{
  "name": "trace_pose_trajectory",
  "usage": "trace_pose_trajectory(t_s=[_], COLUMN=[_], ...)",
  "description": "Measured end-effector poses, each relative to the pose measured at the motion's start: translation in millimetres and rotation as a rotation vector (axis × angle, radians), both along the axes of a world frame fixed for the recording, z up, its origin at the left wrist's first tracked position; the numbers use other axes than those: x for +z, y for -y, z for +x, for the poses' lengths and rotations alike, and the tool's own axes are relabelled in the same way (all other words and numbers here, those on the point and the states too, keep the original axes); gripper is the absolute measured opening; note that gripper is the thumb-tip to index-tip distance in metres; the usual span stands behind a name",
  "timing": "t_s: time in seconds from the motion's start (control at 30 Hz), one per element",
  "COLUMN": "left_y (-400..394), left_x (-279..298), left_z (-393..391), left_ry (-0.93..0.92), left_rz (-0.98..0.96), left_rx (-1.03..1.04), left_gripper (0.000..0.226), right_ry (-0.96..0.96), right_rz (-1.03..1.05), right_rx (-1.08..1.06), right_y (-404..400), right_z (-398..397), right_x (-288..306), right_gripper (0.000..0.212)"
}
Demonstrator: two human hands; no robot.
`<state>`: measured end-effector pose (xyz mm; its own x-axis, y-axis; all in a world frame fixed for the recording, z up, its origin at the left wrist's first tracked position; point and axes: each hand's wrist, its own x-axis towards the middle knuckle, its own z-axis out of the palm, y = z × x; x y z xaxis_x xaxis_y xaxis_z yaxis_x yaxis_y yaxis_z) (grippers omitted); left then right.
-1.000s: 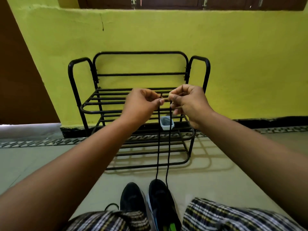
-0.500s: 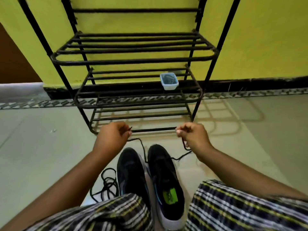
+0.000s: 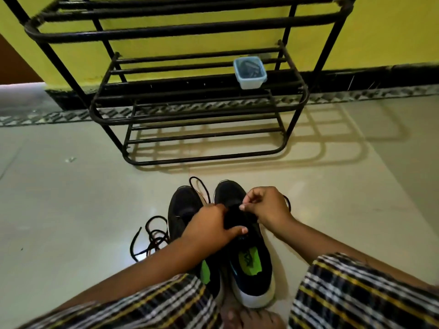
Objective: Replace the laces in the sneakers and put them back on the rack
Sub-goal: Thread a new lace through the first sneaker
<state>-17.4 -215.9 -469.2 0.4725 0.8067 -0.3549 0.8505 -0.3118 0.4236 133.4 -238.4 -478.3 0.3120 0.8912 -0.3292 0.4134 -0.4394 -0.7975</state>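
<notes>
Old lace: a black lace lies loose in a heap on the floor, just left of the left shoe.
Left shoe: black, sits on the floor, toe toward the rack. Its green inside shows near the heel. The left arm covers part of it.
Left hand: rests on the shoes, fingers curled over the tongue of the right shoe, thumb out across it. It seems to hold the shoe steady; whether it also grips a lace cannot be told.
Lace: a thin black loop sticks up between the two toes.
Right shoe: black with a white sole and a green inside, touching the left shoe.
Right hand: over the front of the right shoe, fingers bent, pinching a bit of lace at the tips.
Rack: black metal, stands by the yellow wall behind the shoes, well apart from them.
Box: a small pale blue box sits on the middle shelf, on the right side.
</notes>
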Motion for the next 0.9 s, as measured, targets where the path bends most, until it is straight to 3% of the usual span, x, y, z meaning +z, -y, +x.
trace_pose_trajectory(t_s=[0.2, 0.4, 0.53, 0.9], left_y=[2.0, 1.3, 4.1, 1.3], left_x=[-6.4, -8.9, -9.3, -6.8], left_z=[-2.0, -11.2, -12.7, -12.1], left_ry=[0.205, 0.402, 0.502, 0.547], left_rz=[-0.204, -0.446, -0.560, -0.691], left_rx=[0.184, 0.372, 0.452, 0.596], left_gripper=[0.029, 0.033, 0.027, 0.034], right_ry=[-0.082, -0.093, 0.053, 0.312], right_rz=[-0.039, -0.070, -0.040, -0.044], right_rx=[0.097, 0.127, 0.139, 0.239], right_y=[-4.9, -6.7, -6.0, -5.7], right_z=[-4.9, -10.8, -16.4, -24.4], right_x=[-2.6, -5.8, -11.5, -15.9], right_gripper=[0.026, 0.032, 0.014, 0.015])
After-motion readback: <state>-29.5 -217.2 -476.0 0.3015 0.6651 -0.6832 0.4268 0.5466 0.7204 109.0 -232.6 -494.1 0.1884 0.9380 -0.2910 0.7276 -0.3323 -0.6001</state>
